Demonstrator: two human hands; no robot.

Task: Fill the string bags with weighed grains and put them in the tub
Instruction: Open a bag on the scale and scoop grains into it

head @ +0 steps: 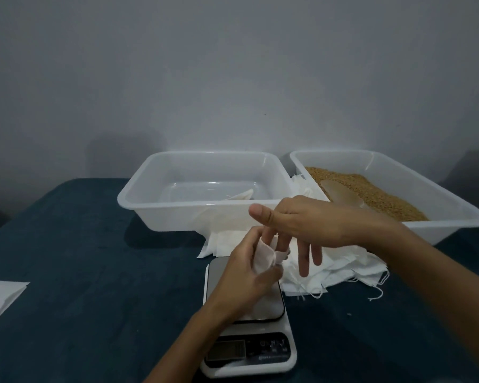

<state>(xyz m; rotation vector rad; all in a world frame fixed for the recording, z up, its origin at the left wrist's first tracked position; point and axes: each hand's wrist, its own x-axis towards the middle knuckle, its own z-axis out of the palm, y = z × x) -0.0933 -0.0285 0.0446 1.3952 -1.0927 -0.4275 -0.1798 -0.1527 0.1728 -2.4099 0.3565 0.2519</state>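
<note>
Early stage | left hand (245, 268) gripping string bag (263, 258), unfilled | right hand (313, 225) fingers straight, spreading its mouth | left tub (138, 200) holding one bag (239, 195) | grains (371, 189) unscooped | scale (249, 322) bare

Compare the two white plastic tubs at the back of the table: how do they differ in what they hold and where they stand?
The left tub is nearly empty, with only a small white bag lying in it; the right tub holds a bed of brown grains with a scoop resting on them. The left tub stands squarer to the camera; the right tub sits angled, with one corner pointing off to the right. Both are white, translucent, rectangular and look alike in shape.
</note>
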